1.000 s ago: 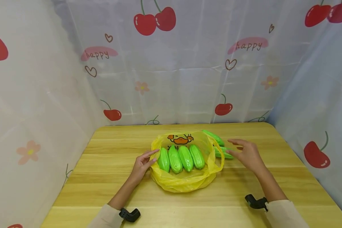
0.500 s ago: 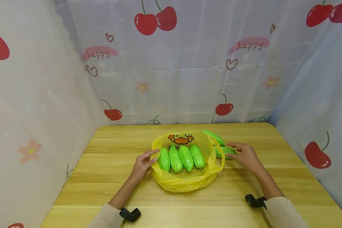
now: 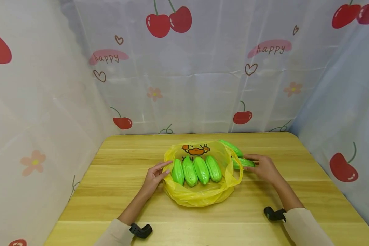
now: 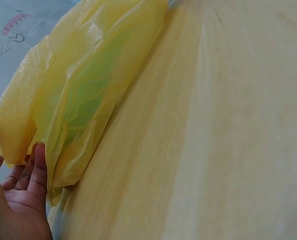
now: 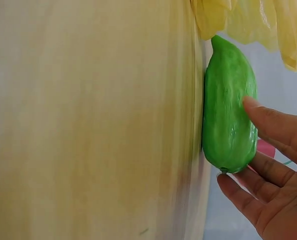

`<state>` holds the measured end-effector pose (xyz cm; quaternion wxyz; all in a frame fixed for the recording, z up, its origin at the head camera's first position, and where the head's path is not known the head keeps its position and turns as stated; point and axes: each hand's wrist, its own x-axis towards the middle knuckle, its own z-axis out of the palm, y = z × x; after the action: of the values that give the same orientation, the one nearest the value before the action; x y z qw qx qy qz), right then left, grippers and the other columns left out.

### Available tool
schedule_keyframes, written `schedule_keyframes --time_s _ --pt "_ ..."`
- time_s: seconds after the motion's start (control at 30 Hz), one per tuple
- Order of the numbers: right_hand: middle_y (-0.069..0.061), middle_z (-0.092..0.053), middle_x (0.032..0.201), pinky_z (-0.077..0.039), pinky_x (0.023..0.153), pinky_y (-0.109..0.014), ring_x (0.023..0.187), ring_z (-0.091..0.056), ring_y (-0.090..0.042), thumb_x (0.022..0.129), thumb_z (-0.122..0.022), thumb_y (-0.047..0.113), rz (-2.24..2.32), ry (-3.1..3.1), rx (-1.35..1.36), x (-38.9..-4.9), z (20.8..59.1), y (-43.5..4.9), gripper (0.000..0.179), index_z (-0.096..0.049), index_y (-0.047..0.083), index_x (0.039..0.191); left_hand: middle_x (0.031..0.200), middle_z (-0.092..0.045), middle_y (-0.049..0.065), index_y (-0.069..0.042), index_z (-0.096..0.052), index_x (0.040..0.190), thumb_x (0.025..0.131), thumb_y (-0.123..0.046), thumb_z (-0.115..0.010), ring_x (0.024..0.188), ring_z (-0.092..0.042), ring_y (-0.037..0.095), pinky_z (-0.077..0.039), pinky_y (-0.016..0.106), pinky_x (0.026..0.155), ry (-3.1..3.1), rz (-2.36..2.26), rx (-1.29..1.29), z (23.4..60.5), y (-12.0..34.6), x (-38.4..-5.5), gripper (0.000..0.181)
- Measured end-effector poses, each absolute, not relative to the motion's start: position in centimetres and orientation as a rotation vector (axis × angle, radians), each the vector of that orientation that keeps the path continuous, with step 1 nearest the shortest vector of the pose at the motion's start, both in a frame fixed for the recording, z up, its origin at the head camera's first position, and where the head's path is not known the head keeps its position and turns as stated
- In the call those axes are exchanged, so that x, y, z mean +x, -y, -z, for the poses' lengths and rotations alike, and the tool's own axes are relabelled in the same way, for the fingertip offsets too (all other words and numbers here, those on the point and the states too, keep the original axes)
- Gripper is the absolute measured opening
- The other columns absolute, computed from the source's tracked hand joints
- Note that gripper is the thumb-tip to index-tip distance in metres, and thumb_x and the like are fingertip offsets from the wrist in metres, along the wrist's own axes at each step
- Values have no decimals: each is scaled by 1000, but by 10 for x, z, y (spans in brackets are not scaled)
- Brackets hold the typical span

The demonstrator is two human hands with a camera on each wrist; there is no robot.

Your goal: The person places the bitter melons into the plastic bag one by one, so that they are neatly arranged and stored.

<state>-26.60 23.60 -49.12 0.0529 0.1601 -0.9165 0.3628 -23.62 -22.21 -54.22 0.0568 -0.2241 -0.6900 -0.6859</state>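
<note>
A yellow plastic bag (image 3: 200,201) with a printed duck face lies wide-mouthed on the table, several glossy green cucumber-like vegetables (image 3: 201,171) side by side inside. My left hand (image 3: 153,177) holds the bag's left rim between thumb and fingers; in the left wrist view its fingertips rest against the yellow film. To the right of the bag, my right hand (image 3: 265,167) grips a green cucumber-like vegetable (image 5: 231,110) that lies on the table, thumb on the near side and fingers around the blunt end. A second loose vegetable (image 3: 232,147) lies behind it, partly hidden by the bag.
The bag's right handle loop (image 3: 239,169) stands up in front of the gripped vegetable. Below is a wooden table (image 3: 126,150) with rounded back corners. A white cherry-print curtain (image 3: 196,92) hangs behind and at both sides. Both wrists carry black camera mounts (image 3: 140,231).
My right hand has moved in slightly and its thumb and fingers have come together on the vegetable's right end. The left hand has stayed at the bag rim.
</note>
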Motion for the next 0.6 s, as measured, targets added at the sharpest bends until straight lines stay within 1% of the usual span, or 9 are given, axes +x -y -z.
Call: schedule_keyframes --time_s 0.27,0.47,0.6 --pt "-26 -66 126 -57 88 -54 113 -63 -44 87 -80 6 -1120 2809 516 -267 493 -237 45 -67 -7 128 141 -55 27 8 -59 137 100 -2 -61 137 -47 27 -38 21 111 2086 2087 -683 542 221 -235 38" --pt "-24 -67 127 -57 87 -54 112 -64 -42 88 -80 11 -1067 2814 517 -261 488 -239 45 -67 -4 129 141 -55 27 8 -59 137 100 -2 -61 137 -47 27 -38 21 111 2089 2087 -682 542 221 -236 38" --pt "-23 -67 127 -57 87 -54 111 -64 -41 89 -80 17 -1053 2809 495 -256 484 -242 47 -68 -2 129 141 -55 27 8 -58 137 100 -3 -61 137 -46 28 -38 21 111 2086 2089 -680 542 221 -236 39"
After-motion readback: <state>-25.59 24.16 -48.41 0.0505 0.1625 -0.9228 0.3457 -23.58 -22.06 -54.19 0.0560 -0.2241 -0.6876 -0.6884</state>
